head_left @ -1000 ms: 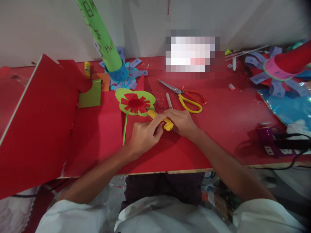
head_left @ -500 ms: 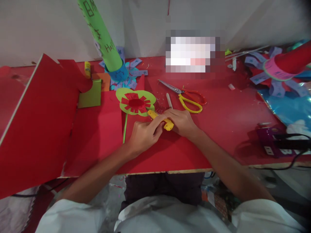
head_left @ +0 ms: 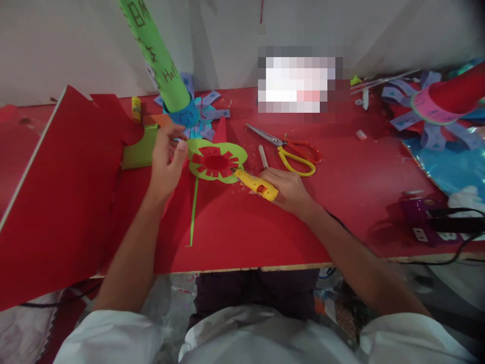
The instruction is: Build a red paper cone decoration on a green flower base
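The flat, rounded, lime-green paper flower [head_left: 234, 150] lies in front of me on the red desk [head_left: 352, 187], its middle filled by a red paper piece with fringed tabs [head_left: 216, 162] that spread outward over the green. My right hand [head_left: 290, 187] has its fingers closed around a yellow plastic glue gun [head_left: 255, 183] with a rounded barrel, and its dark tip reaches the right side of the red tabs — whether it touches them or sits just above, I cannot tell. My left hand [head_left: 166, 162] is at the flower's left edge, thumb and fingers loosely curled with a narrow gap between them; I cannot tell if they pinch the paper. A thin lime-green paper strip [head_left: 194, 215] runs toward me from below the flower. Just beyond my right hand lies a short pale stick [head_left: 263, 156], and beside it a pair of metal scissors with one yellow and one red handle [head_left: 279, 140], the blades pointing away to the left. Behind the flower rises a tall green paper tube with dark handwriting [head_left: 161, 65], banded in blue at its foot. Left of my left hand stands a large red board [head_left: 56, 202], with a small yellow glue tube [head_left: 136, 109] farther back — upright near the wall [head_left: 227, 45].
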Motion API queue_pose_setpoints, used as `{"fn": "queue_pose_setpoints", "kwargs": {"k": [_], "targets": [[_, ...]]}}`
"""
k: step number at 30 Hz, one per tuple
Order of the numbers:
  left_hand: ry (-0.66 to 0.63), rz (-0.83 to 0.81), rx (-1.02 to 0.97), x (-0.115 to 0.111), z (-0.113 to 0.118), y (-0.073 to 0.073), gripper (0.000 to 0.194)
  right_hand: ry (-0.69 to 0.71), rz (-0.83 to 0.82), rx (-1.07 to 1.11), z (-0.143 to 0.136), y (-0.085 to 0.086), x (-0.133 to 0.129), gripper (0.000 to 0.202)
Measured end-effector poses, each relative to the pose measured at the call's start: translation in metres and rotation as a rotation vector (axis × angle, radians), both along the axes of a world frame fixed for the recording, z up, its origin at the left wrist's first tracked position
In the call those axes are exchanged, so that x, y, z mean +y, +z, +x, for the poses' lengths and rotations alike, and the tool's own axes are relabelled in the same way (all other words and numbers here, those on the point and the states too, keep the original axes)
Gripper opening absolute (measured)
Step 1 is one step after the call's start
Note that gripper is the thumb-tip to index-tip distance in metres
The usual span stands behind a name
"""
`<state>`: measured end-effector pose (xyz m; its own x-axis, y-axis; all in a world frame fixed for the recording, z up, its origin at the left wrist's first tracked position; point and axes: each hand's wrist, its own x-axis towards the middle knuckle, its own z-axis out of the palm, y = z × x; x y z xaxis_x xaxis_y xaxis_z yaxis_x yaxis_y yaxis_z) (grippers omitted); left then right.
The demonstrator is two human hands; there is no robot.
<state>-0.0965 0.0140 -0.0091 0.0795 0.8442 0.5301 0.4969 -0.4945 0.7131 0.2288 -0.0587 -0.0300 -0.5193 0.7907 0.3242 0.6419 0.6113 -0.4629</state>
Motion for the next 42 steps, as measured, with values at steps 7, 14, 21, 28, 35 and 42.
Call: {"fn": "queue_pose_setpoints", "kwargs": {"k": [7,14,21,28,35,42], "targets": [[-0.407,-0.425,0.174,0.006,-0.024,-0.012,0.059,-0.041,-0.011,0.053,0.004,-0.006,0.002,0.048],[-0.332,-0.431,0.257,-0.001,-0.017,-0.006,0.051,-0.068,0.034,0.058,0.011,-0.006,0.005,0.05],[-0.315,-0.392,-0.041,-0.005,0.005,-0.016,0.049,-0.05,0.149,0.106,0.024,-0.005,0.008,0.037],[-0.324,-0.369,-0.164,-0.01,0.024,-0.034,0.053,-0.016,0.214,0.008,0.028,-0.005,0.009,0.027],[-0.336,-0.3,-0.124,-0.007,0.028,-0.042,0.044,0.006,0.135,-0.116,0.022,-0.002,0.01,0.025],[-0.412,-0.353,-0.152,-0.003,0.024,-0.041,0.042,-0.034,0.083,-0.235,0.021,0.005,0.009,0.027]]}}
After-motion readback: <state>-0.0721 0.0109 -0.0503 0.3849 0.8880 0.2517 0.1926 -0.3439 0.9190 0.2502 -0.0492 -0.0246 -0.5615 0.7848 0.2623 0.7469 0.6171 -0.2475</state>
